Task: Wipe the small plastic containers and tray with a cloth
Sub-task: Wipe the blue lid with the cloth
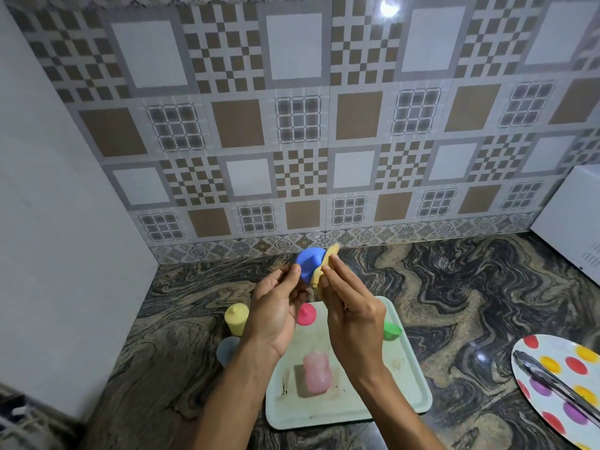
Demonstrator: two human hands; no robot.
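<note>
I hold a small blue plastic container [309,263] up above the counter in my left hand [276,308]. My right hand [350,306] presses a yellowish cloth [327,266] against its right side. Below my hands lies a pale green tray [407,381] with dirty marks. On the tray sit a light pink container [317,373], a bright pink one [306,314] and a green one [392,331] at the right rim. Left of the tray stand a yellow container [236,318] and a pale blue one [228,349] on the counter.
A white plate with coloured dots [558,384] carrying metal tongs [552,383] lies at the right. A white appliance [571,222] stands at the back right. A tiled wall runs behind the marbled counter [454,287], and a white wall closes the left side.
</note>
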